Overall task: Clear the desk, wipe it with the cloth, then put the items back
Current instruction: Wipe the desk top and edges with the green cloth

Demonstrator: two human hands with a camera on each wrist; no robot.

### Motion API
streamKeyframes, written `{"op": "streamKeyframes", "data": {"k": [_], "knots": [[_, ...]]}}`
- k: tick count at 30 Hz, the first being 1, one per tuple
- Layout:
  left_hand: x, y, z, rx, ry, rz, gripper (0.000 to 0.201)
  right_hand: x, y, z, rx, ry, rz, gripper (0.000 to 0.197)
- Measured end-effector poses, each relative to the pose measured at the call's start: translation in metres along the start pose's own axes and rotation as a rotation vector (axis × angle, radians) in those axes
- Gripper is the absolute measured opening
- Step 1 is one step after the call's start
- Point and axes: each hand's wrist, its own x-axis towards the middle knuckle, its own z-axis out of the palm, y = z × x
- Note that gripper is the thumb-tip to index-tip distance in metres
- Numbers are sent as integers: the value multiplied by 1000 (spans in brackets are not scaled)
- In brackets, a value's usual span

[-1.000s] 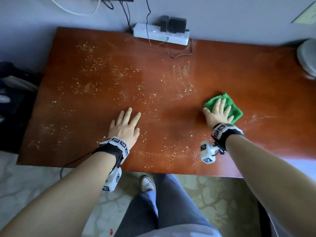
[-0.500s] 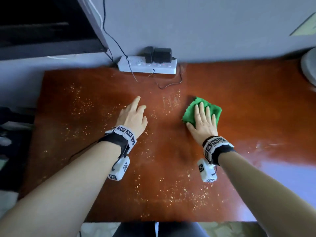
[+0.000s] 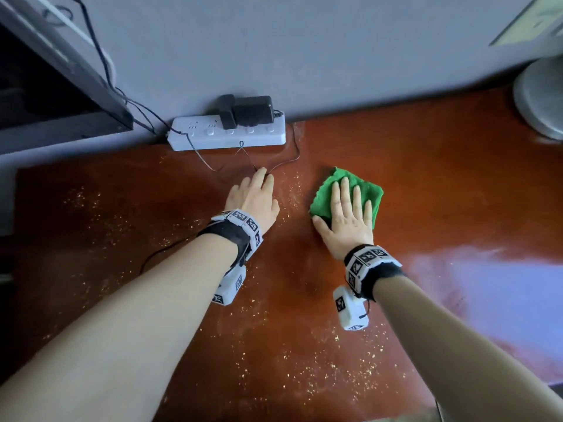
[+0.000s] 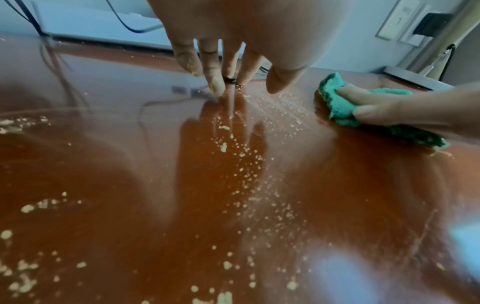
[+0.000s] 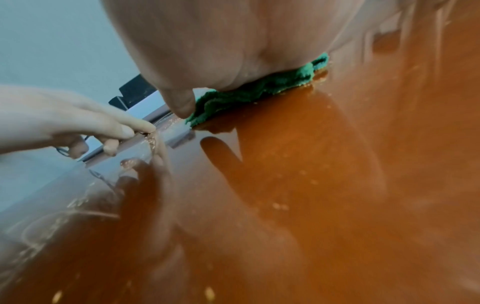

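Observation:
The red-brown desk [image 3: 441, 202] is scattered with yellowish crumbs [image 3: 335, 370], mostly on its left and front. A crumpled green cloth [image 3: 324, 193] lies near the back middle. My right hand [image 3: 347, 214] lies flat on it, fingers straight, and presses it to the wood; the cloth [image 5: 259, 86] shows under the palm in the right wrist view. My left hand [image 3: 254, 199] is just to the left, fingers extended. Its fingertips [image 4: 217, 86] touch the desk at a thin black wire [image 3: 289, 161], thumb held apart.
A white power strip [image 3: 228, 137] with black adapters sits against the grey wall at the desk's back edge, its wire looping onto the wood. A dark screen edge [image 3: 76, 74] overhangs the back left. A round grey base [image 3: 539, 108] stands at the back right.
My right hand slid the cloth left and toward the wall. My left hand moved forward from the desk's front part up to the wire by the power strip.

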Motion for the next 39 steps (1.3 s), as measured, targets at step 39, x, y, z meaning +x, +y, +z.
{"op": "streamKeyframes", "data": {"k": [39], "knots": [[42, -49, -60, -829, 102, 10, 70, 106, -63, -29, -188, 44, -244, 74]]}}
